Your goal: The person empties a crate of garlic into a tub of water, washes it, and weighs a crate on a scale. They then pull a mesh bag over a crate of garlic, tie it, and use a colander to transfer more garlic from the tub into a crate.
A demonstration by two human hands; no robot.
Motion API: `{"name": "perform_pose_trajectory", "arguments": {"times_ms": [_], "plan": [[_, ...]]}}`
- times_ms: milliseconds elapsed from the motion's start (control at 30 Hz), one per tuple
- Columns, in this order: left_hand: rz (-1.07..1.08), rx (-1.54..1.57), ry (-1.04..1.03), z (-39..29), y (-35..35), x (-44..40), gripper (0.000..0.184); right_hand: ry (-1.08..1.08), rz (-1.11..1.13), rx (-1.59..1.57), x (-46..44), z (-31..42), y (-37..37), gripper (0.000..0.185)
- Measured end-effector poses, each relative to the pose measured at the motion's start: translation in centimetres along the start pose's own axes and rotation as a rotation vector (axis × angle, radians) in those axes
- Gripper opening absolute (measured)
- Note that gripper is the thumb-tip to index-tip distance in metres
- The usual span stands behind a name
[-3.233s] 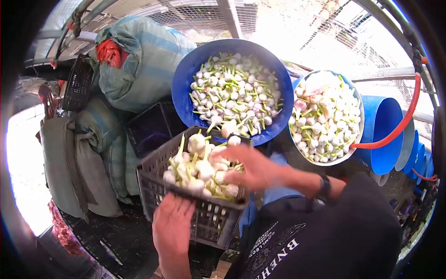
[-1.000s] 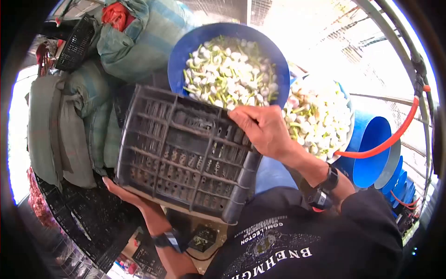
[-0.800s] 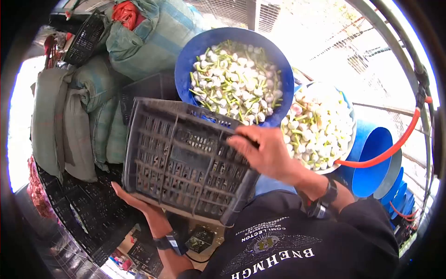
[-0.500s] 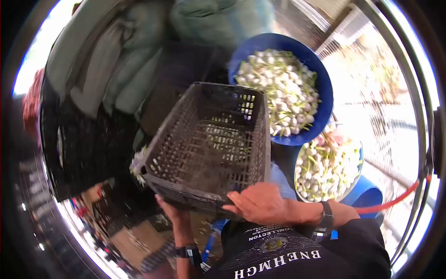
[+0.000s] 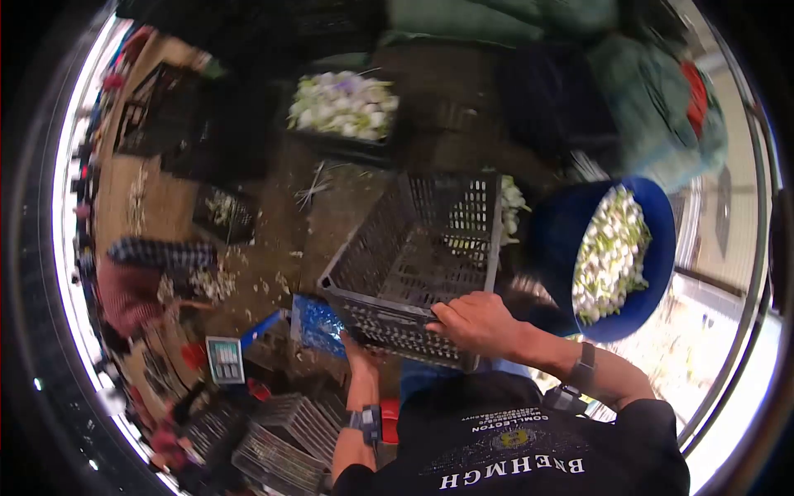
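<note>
Just below the middle of the frame, the black plastic crate (image 5: 385, 318), its bare floor showing, should handle light and fairly stiff, best held by rim and base. Its slotted, dusty-looking walls flare open upward. The right hand (image 5: 480, 322) grasps the near rim; the left hand (image 5: 361, 357) meets the lower edge, its grip hidden.

Left fingers (image 5: 346, 338) mostly hidden under crate (image 5: 393, 329), hold unclear; crate's underside out of sight. Beyond right fingers (image 5: 447, 319), garlic (image 5: 514, 212) partly covered by crate's far wall; well past it, green sack (image 5: 467, 18) cut by top edge. Left of left fingers, panel (image 5: 225, 360), markings too small to read; farther left, another person (image 5: 128, 285), blurred. Below both hands' fingers, black shirt (image 5: 538, 442) cut by bottom edge.
</note>
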State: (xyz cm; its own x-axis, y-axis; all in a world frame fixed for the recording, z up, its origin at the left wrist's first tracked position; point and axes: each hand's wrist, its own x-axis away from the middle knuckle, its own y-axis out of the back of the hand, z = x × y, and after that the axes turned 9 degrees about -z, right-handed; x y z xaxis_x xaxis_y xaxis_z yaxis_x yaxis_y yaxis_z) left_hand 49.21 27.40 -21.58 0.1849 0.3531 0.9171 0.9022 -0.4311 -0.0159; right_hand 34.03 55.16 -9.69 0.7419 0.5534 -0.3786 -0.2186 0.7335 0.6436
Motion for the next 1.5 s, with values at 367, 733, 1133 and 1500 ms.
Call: {"name": "perform_pose_trajectory", "arguments": {"times_ms": [367,733,1133,1500], "plan": [[-0.078,0.097,0.163,-10.4,2.1,1.7,0.099,0.537,0.460,-0.207,-14.3,3.5,-23.9,0.019],[-0.038,0.188,-0.035,-15.0,6.3,-16.1,0.017,0.494,0.298,-0.186,-16.4,1.7,-35.3,0.022],[-0.213,0.396,-0.012,-23.2,2.6,-25.6,0.024,-0.870,0.441,0.393,8.1,-14.3,-10.8,0.030],[-0.153,0.133,-0.412,-34.5,-1.4,-15.1,0.010,-1.221,0.129,0.228,15.6,-19.7,-7.6,0.023]]}}
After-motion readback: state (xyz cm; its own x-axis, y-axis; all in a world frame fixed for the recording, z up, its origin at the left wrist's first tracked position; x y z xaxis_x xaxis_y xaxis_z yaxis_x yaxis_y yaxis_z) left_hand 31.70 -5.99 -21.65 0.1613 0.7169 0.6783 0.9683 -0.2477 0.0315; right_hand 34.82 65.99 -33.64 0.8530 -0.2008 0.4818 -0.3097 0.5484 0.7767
